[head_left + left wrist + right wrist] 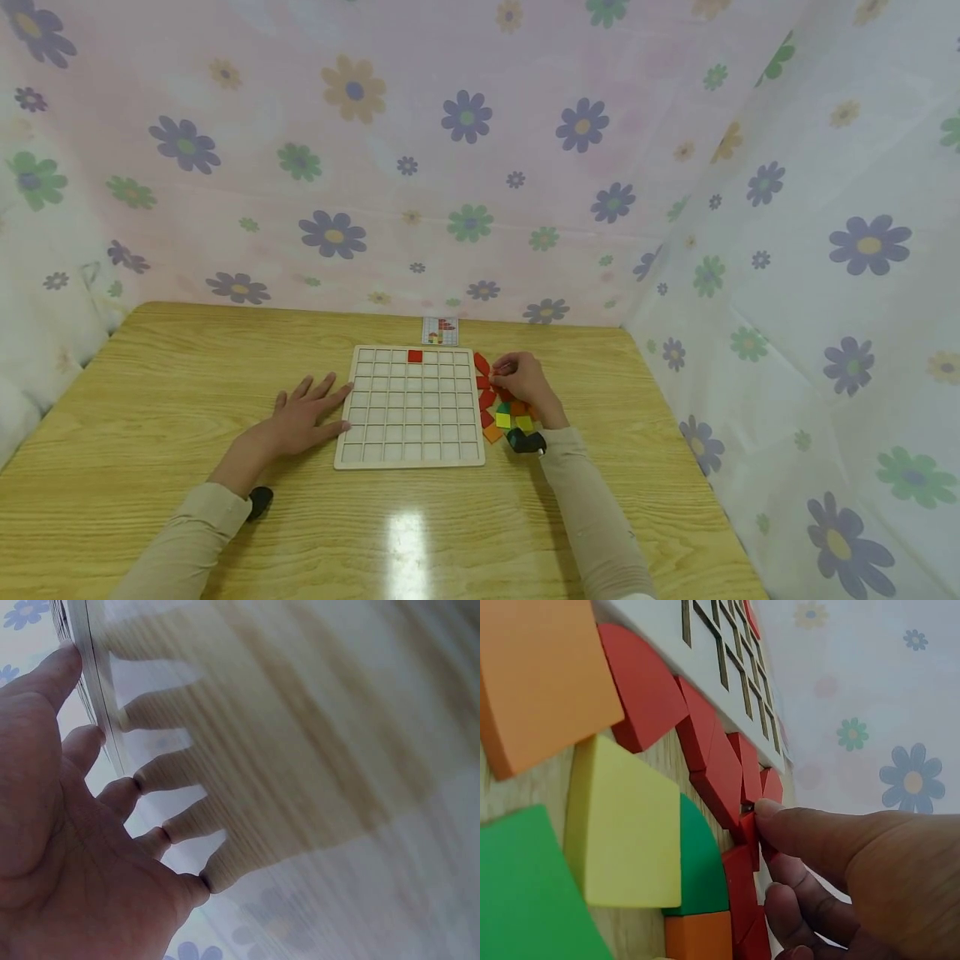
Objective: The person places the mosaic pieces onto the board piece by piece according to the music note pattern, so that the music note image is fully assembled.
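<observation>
A wooden grid board (409,464) lies flat on the table, with one red square block (416,356) in its top row. My left hand (296,423) rests on the table with fingers spread, fingertips touching the board's left edge. To the right of the board, my right hand (525,382) pinches a small red block (768,852) between thumb and fingers, partly hidden by them. Around it lie more red blocks (721,776), a yellow block (630,825), a dark green rounded block (700,862) and an orange block (544,675).
Behind the board lies a small picture card (440,331) showing a coloured pattern on a grid. The wooden table (187,375) meets flower-patterned cloth (465,167) at its back and sides. A black wrist camera (527,442) hangs beside the loose blocks.
</observation>
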The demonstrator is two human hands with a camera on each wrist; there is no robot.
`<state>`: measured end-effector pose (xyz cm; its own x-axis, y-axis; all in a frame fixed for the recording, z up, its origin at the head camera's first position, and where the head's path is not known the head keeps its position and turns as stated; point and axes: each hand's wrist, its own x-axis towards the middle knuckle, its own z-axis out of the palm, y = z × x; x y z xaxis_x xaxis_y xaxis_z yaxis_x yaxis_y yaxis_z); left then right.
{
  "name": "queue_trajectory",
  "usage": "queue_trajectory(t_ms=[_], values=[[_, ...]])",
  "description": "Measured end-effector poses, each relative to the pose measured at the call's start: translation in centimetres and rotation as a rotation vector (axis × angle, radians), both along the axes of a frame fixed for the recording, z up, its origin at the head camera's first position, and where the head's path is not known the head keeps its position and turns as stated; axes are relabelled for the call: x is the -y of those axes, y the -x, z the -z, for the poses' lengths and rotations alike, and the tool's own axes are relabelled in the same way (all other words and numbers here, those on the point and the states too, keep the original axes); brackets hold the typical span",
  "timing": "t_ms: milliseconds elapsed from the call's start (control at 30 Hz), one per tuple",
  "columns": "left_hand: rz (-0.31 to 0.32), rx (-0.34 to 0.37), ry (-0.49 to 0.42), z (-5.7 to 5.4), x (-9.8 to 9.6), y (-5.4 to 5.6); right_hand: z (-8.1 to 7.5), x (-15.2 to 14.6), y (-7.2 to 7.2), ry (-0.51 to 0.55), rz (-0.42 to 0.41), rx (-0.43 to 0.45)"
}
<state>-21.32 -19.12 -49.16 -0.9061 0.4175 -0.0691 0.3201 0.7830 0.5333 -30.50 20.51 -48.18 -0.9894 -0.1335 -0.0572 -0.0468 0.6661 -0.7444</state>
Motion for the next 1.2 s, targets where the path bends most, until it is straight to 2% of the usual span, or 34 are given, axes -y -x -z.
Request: queue_trajectory(t_ms=[200,333,533,700,800,867,967,1033,1200], values=[[0.003,0.000,-0.004,-0.1,0.0,-0.1,-0.5,0.2,-0.4,-0.067,-0.037,-0.003],[0.009,-0.006,-0.022,0.0,0.2,0.0,-0.9,0.5,-0.7,-0.057,-0.045,-0.027],[0.015,-0.039,-0.015,0.5,0.3,0.2,-0.8,0.8,-0.8,0.028,-0.070,-0.059],[0.008,-0.024,-0.010,0.0,0.1,0.0,-0.5,0.8,-0.8,0.157,-0.112,-0.070],[0.005,-0.009,0.001,-0.3,0.0,-0.1,-1.4,1.4,-1.5,0.242,-0.096,-0.052],[0.006,-0.009,0.007,-0.3,0.0,-0.1,-1.3,1.7,-1.7,0.274,-0.065,-0.044],[0.007,-0.007,0.004,-0.2,0.0,-0.2,-1.0,2.2,-1.9,0.301,-0.023,-0.013],[0.007,-0.006,0.006,-0.2,0.0,-0.1,0.2,2.2,-1.6,0.305,-0.011,-0.019],[0.006,-0.009,0.009,-0.1,0.0,0.0,0.5,2.8,-2.0,0.293,-0.008,-0.064]])
